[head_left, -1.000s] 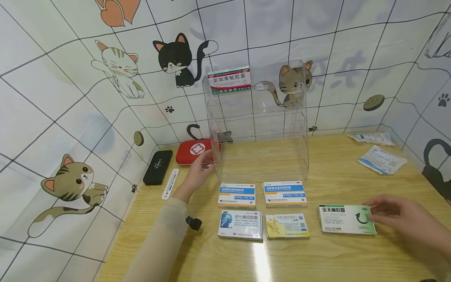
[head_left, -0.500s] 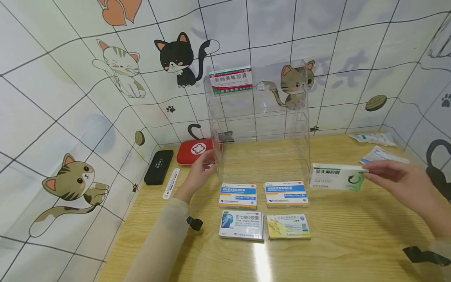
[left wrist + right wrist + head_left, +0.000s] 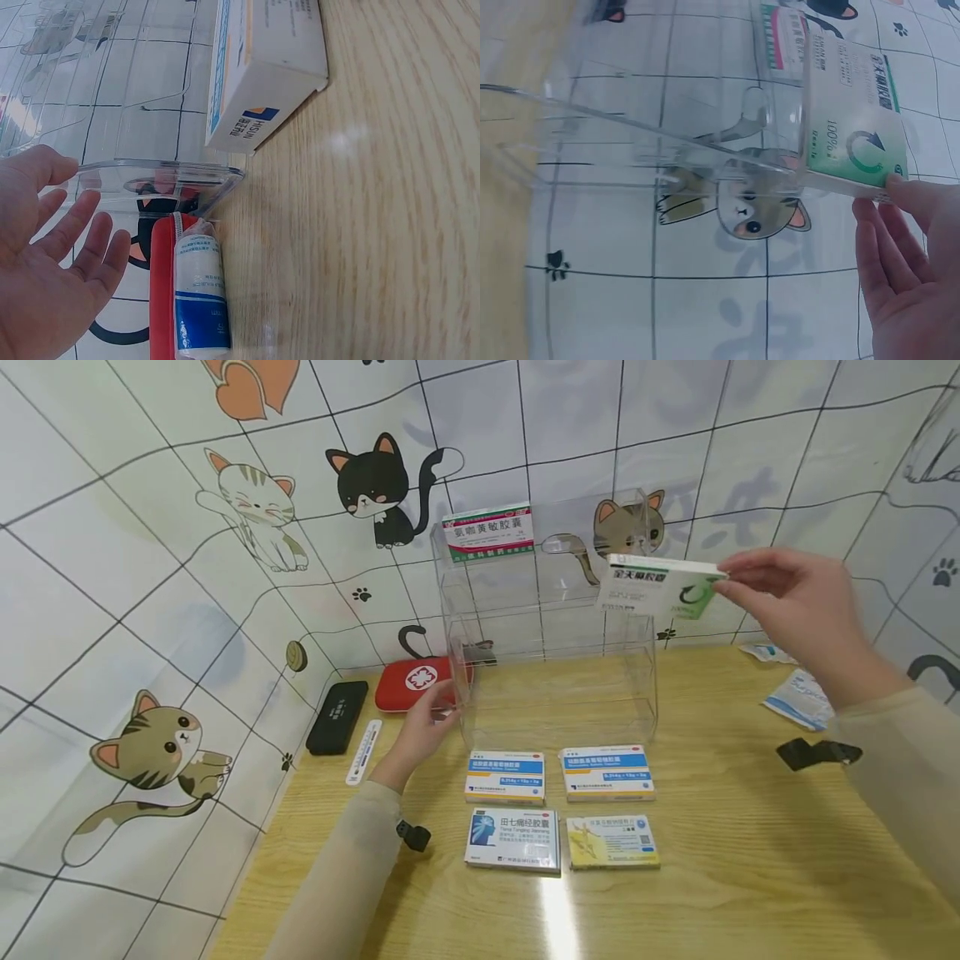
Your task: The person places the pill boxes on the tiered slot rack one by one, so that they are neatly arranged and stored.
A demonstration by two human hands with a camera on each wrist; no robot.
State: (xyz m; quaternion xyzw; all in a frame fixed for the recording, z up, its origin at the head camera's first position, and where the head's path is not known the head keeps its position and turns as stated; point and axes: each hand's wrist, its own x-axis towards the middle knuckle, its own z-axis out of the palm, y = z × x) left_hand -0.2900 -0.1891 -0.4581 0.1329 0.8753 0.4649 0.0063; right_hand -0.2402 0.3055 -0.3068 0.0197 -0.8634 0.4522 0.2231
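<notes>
My right hand [image 3: 798,610] pinches a white-and-green medicine box [image 3: 660,589] by its right end, thumb on the printed face. The box is raised in front of the upper right of a clear acrylic display rack [image 3: 555,731]. In the right wrist view the box [image 3: 855,112] overlaps the rack's edge. My left hand [image 3: 423,727] is at the rack's left side; in the left wrist view its thumb touches the clear panel [image 3: 165,165] while the other fingers lie loosely spread. On the rack's top tier, at left, stands a red, white and green medicine box [image 3: 489,533].
Before the rack lie two blue-and-white boxes [image 3: 505,777], a grey-white box [image 3: 513,841] and a yellow-white box [image 3: 612,842]. A red first-aid case [image 3: 408,685], black case [image 3: 337,718] and thermometer packet [image 3: 363,752] are left. A surgical packet [image 3: 801,697] lies right.
My right hand has lifted the white-and-green medicine box off the table, up and to the left, to the rack's upper right. The left hand stays at the rack's side.
</notes>
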